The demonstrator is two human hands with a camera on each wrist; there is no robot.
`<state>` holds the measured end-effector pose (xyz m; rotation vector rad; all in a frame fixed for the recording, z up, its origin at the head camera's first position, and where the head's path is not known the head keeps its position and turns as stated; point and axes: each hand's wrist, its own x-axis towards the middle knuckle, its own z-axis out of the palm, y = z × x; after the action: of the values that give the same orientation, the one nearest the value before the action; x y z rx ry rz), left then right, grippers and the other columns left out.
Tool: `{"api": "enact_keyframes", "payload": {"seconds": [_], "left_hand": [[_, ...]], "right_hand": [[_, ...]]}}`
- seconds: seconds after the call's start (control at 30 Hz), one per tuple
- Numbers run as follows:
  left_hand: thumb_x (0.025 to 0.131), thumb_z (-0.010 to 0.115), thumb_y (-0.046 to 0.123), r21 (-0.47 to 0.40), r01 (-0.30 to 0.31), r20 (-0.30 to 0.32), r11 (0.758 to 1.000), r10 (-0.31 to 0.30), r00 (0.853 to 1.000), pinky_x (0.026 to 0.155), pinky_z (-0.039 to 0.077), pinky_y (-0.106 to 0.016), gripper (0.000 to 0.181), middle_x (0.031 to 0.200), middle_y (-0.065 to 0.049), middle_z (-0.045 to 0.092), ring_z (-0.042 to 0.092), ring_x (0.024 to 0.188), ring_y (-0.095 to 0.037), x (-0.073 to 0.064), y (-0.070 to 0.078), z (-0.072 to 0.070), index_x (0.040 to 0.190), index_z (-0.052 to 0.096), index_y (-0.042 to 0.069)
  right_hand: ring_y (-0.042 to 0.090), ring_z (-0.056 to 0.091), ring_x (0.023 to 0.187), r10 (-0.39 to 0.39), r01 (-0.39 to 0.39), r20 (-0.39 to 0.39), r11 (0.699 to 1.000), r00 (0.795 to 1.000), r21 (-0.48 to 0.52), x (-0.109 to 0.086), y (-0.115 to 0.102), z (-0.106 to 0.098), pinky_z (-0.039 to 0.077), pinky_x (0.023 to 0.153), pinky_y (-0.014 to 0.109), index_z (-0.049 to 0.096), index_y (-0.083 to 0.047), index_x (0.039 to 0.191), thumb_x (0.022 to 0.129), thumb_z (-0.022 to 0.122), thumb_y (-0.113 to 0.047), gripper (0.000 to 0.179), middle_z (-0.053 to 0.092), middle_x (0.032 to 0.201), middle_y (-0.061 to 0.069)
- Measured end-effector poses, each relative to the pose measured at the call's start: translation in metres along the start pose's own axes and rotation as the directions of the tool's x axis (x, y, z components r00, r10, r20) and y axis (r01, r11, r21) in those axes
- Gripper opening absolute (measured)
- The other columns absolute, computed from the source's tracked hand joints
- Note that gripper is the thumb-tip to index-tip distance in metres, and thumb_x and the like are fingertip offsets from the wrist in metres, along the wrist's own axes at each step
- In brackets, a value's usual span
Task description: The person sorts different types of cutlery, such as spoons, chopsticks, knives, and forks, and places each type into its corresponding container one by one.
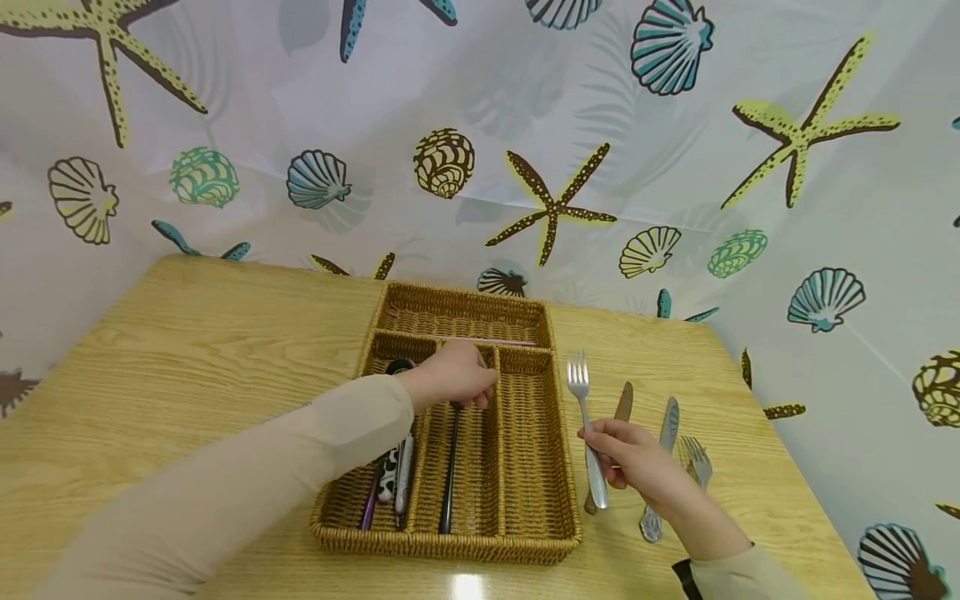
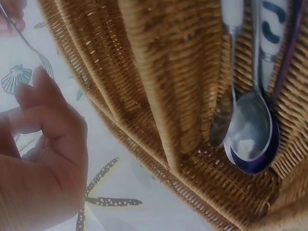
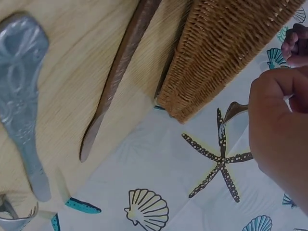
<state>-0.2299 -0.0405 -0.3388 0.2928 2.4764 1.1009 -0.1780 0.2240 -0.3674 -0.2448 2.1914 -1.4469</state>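
Observation:
My right hand (image 1: 626, 454) grips a silver fork (image 1: 585, 408) by its handle, tines pointing away, beside the basket's right wall. Over the middle compartment of a woven cutlery basket (image 1: 534, 546) hovers my left hand (image 1: 453, 373), its fingers loosely bent; in the left wrist view nothing shows between them. Below that hand a black-handled utensil (image 1: 450, 479) lies lengthwise in the middle compartment, its far end hidden. In the left compartment are spoons (image 2: 249, 130), a white-handled piece (image 1: 403, 479) and a purple handle (image 1: 370, 500).
Right of the basket, on the wooden table (image 1: 247, 333), lie a brown knife (image 1: 624, 402), a silver knife (image 1: 670, 425) with an ornate handle, and another fork (image 1: 699, 462). A thin pink stick (image 1: 495, 341) is in the back compartment. A shell-patterned cloth (image 1: 420, 92) hangs behind.

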Motion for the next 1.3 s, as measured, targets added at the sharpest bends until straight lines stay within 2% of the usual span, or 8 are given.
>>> {"api": "enact_keyframes", "payload": {"seconds": [0.17, 0.33, 0.43, 0.57, 0.7, 0.93, 1.2, 1.3], "left_hand": [[0.097, 0.046, 0.022, 0.026, -0.021, 0.012, 0.999, 0.02, 1.0, 0.054, 0.04, -0.022, 0.04, 0.057, 0.003, 0.061, 0.048, 0.047, -0.009, 0.003, 0.004, 0.006, 0.072, 0.072, 0.003], [0.097, 0.047, 0.023, 0.031, -0.012, 0.011, 0.999, 0.012, 1.0, 0.055, 0.04, -0.023, 0.044, 0.066, -0.008, 0.069, 0.045, 0.045, -0.01, 0.005, 0.009, 0.012, 0.06, 0.065, 0.008], [0.096, 0.049, 0.032, 0.033, -0.013, 0.016, 0.999, 0.013, 1.0, 0.056, 0.04, -0.023, 0.049, 0.065, -0.011, 0.068, 0.044, 0.045, -0.011, 0.007, 0.011, 0.018, 0.058, 0.065, 0.006], [0.093, 0.052, 0.034, 0.065, -0.043, 0.025, 0.997, 0.042, 0.999, 0.049, 0.034, -0.022, 0.048, 0.05, -0.004, 0.056, 0.038, 0.042, -0.01, 0.009, 0.011, 0.026, 0.061, 0.068, 0.002], [0.091, 0.054, 0.021, 0.065, -0.062, 0.018, 0.996, 0.061, 0.998, 0.046, 0.03, -0.019, 0.04, 0.047, 0.001, 0.05, 0.034, 0.039, -0.007, 0.01, 0.011, 0.031, 0.055, 0.061, 0.006], [0.091, 0.051, 0.01, -0.011, -0.008, 0.038, 1.0, 0.009, 0.999, 0.044, 0.032, -0.017, 0.034, 0.051, 0.0, 0.057, 0.039, 0.04, -0.008, 0.009, 0.011, 0.027, 0.057, 0.06, 0.008], [0.093, 0.049, 0.011, 0.041, 0.065, 0.07, 0.997, -0.068, 0.995, 0.042, 0.034, -0.018, 0.04, 0.046, 0.001, 0.051, 0.039, 0.037, -0.007, 0.014, -0.003, 0.022, 0.053, 0.055, 0.01], [0.093, 0.048, 0.008, 0.097, 0.078, 0.073, 0.992, -0.086, 0.994, 0.045, 0.04, -0.02, 0.04, 0.044, 0.002, 0.05, 0.043, 0.037, -0.007, 0.018, -0.009, 0.022, 0.054, 0.052, 0.01]], "right_hand": [[0.005, 0.038, 0.053, -0.034, 0.034, 0.052, 0.999, 0.998, 0.006, 0.007, -0.007, 0.013, 0.032, 0.049, 0.023, 0.047, -0.001, 0.098, 0.101, 0.041, -0.02, 0.021, 0.043, 0.063, -0.004], [0.005, 0.037, 0.052, -0.049, 0.048, 0.077, 0.999, 0.996, 0.024, 0.011, -0.014, 0.026, 0.03, 0.049, 0.023, 0.048, -0.003, 0.097, 0.1, 0.042, -0.018, 0.017, 0.043, 0.062, -0.004], [0.005, 0.037, 0.05, -0.062, 0.06, 0.09, 0.998, 0.994, 0.02, 0.015, -0.018, 0.035, 0.031, 0.049, 0.023, 0.047, 0.0, 0.099, 0.098, 0.044, -0.016, 0.016, 0.042, 0.061, -0.004], [0.004, 0.036, 0.049, -0.071, 0.07, 0.109, 0.997, 0.992, 0.01, 0.019, -0.022, 0.047, 0.031, 0.048, 0.022, 0.047, 0.004, 0.104, 0.097, 0.044, -0.015, 0.02, 0.043, 0.06, -0.005], [0.004, 0.037, 0.049, -0.062, 0.062, 0.115, 0.998, 0.991, 0.009, 0.023, -0.024, 0.056, 0.031, 0.047, 0.022, 0.045, 0.006, 0.107, 0.096, 0.046, -0.014, 0.023, 0.043, 0.059, -0.006], [0.004, 0.042, 0.049, -0.053, 0.054, 0.106, 0.999, 0.993, -0.003, 0.022, -0.027, 0.06, 0.034, 0.047, 0.02, 0.045, 0.008, 0.115, 0.095, 0.049, -0.015, 0.03, 0.052, 0.064, -0.004], [0.005, 0.044, 0.052, -0.035, 0.035, 0.046, 0.999, 0.998, -0.001, 0.013, -0.026, 0.052, 0.035, 0.047, 0.02, 0.043, 0.008, 0.124, 0.096, 0.049, -0.02, 0.04, 0.058, 0.073, -0.002], [0.004, 0.045, 0.053, -0.036, 0.036, 0.022, 0.999, 0.999, -0.014, 0.011, -0.023, 0.05, 0.037, 0.048, 0.02, 0.043, 0.009, 0.124, 0.096, 0.049, -0.019, 0.04, 0.058, 0.073, -0.001]]}}
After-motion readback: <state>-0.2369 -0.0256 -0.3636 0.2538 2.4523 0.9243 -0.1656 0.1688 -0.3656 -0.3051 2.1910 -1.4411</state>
